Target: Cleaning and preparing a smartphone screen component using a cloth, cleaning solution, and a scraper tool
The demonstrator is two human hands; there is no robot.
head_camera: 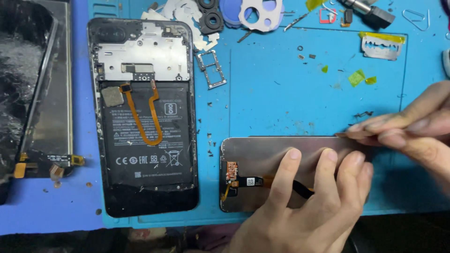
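A replacement display panel [262, 154] lies back side up on the blue mat [304, 93], with an orange-and-black flex cable [248, 181] at its left end. My left hand [309, 206] comes up from the bottom edge and presses three fingers flat on the panel, holding it down. My right hand [412, 126] reaches in from the right, thumb and fingers pinched on a thin brownish strip [346, 135] at the panel's upper right edge. What the strip is I cannot tell.
An opened phone [145, 117] with its battery and an orange flex showing lies to the left. A cracked old screen [33, 93] is at the far left. A SIM tray [212, 70], camera rings [211, 18], a razor blade [380, 47] and tape scraps lie along the top.
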